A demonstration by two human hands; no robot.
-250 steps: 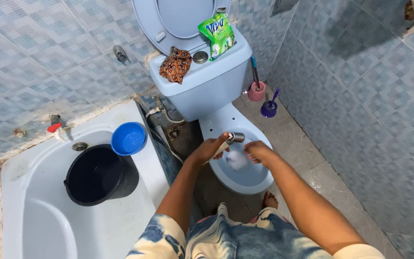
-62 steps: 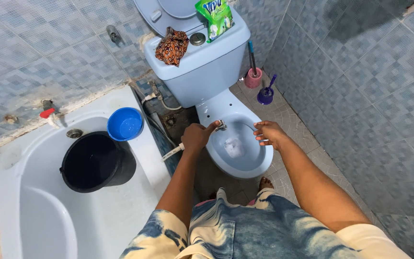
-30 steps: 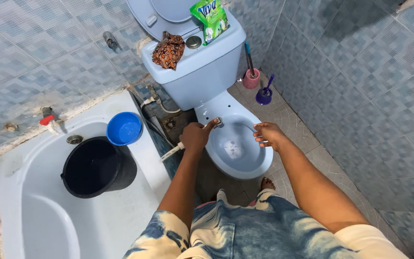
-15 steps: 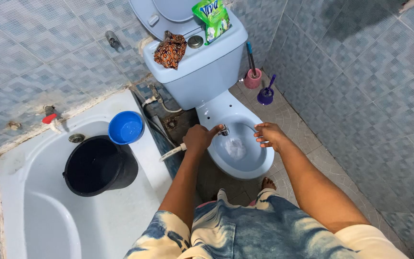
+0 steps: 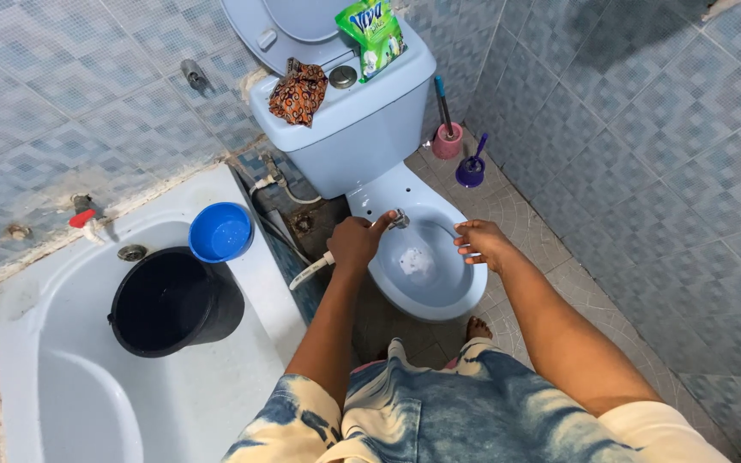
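Observation:
My left hand (image 5: 358, 242) grips a hand-held spray nozzle (image 5: 396, 219) on a white hose (image 5: 312, 271), held over the left rim of a pale blue toilet bowl (image 5: 465, 296). Foamy water sits in the bowl's middle. My right hand (image 5: 479, 242) hovers over the bowl's right rim, fingers spread and holding nothing. The toilet lid (image 5: 289, 21) is raised against the tiled wall.
On the cistern (image 5: 362, 129) lie a brown patterned cloth (image 5: 298, 90) and a green detergent packet (image 5: 375, 34). Pink (image 5: 448, 141) and purple (image 5: 471, 170) brush holders stand at the right. A black bucket (image 5: 173, 300) and blue bowl (image 5: 220, 231) sit in the bathtub (image 5: 62, 386) at left.
Both hands have drawn apart from the bowl's middle to opposite rims. In the last second my left hand shifted slightly right with the nozzle over the bowl.

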